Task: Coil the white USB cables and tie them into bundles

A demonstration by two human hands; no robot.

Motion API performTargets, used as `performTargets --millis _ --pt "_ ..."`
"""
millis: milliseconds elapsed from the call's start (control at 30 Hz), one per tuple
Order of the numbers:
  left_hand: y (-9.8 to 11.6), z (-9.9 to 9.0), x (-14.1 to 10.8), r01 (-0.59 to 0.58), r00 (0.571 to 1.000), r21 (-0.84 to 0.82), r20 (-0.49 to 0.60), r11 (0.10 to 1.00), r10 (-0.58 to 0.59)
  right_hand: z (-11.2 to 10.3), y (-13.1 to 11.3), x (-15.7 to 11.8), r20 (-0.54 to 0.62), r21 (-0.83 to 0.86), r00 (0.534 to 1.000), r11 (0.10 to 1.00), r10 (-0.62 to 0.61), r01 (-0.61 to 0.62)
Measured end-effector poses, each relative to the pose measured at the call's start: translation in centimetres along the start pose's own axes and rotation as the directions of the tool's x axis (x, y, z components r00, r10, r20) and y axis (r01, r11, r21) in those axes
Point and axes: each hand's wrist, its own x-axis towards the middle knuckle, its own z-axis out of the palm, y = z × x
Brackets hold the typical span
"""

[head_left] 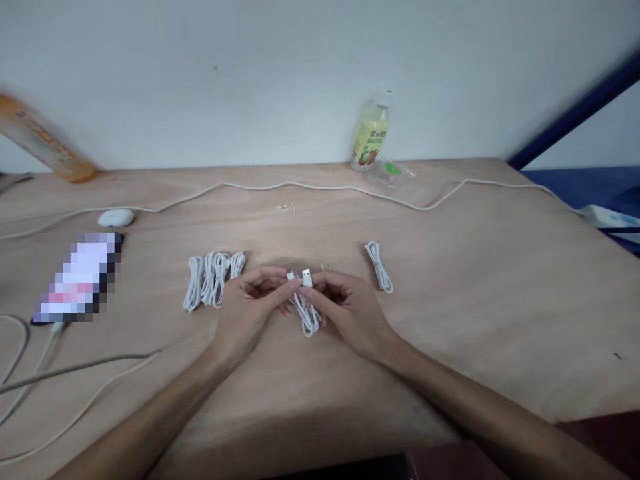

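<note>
A white USB cable (310,321), folded into a bundle, hangs between my two hands over the middle of the wooden table. My left hand (253,307) pinches it near the smaller plug, and my right hand (347,307) pinches it near the USB-A plug (307,277). Both plugs point away from me, side by side. Just left of my left hand lie several coiled white cables (214,279) in a row. One more coiled cable (380,268) rests to the right of my right hand.
A long white cord (295,185) crosses the table's back. Behind it stand a yellow-green bottle (370,137) with a plastic wrapper (393,172) and an orange bottle (47,143). At left are a white case (116,217), a phone (75,280) and loose cords (85,363).
</note>
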Motion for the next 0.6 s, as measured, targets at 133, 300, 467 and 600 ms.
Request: performTargets --millis 133,300,467,600 --pt "-0.09 -0.1 0.08 -0.013 1.0 0.039 0.018 0.999 0.012 0.09 0.16 0.07 -0.03 -0.028 0.998 0.998 -0.058 0.058" --pt "-0.49 -0.27 0.06 -0.02 0.999 0.085 0.033 0.996 0.018 -0.08 -0.16 -0.05 -0.038 -0.119 0.99 0.984 -0.135 0.129" --pt "-0.87 -0.44 0.18 -0.031 0.997 0.059 0.076 0.998 0.027 -0.21 -0.21 -0.29 -0.036 -0.152 0.994 0.984 -0.101 0.095" --pt "-0.94 -0.44 0.25 -0.028 0.996 0.028 0.089 0.999 0.026 -0.22 -0.21 -0.27 -0.045 -0.149 0.992 0.983 -0.117 0.109"
